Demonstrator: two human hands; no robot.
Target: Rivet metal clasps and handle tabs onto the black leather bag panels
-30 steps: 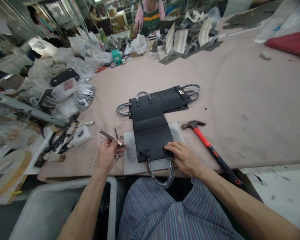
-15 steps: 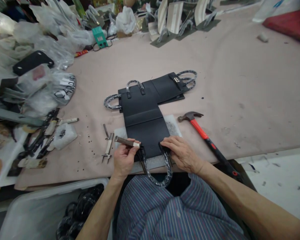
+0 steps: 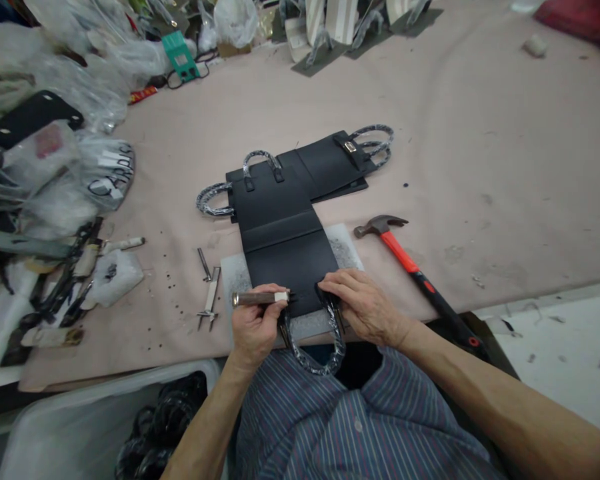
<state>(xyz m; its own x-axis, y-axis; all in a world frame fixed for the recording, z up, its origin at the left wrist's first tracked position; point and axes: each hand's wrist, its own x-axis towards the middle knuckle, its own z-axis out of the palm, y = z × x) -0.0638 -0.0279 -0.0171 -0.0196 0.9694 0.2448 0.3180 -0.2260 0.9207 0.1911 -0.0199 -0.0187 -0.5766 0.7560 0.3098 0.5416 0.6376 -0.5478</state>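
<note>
In my left hand (image 3: 255, 330) is a short rod-like tool (image 3: 260, 298) with a brown shaft, a pale end piece and a thin dark tip. It lies nearly level, its tip over the near left part of a black bag panel (image 3: 290, 267). My right hand (image 3: 364, 308) pinches the right end of a plastic-wrapped bag handle (image 3: 314, 367) against the panel's near edge. The handle loops towards my body. Under the panel lies a pale speckled slab (image 3: 347, 245). More black panels (image 3: 325, 167) with wrapped handles lie beyond.
A claw hammer (image 3: 423, 283) with a red and black handle lies to the right. Left are a wing divider (image 3: 211, 297), a small metal rod (image 3: 203, 263) and a pile of tools (image 3: 80, 273). A plastic bin (image 3: 45, 427) holding dark wrapped pieces stands below the table edge.
My left hand has moved slightly right, and the tool has swung level so its dark tip shows over the panel. My right hand keeps its hold. The view has shifted a little.
</note>
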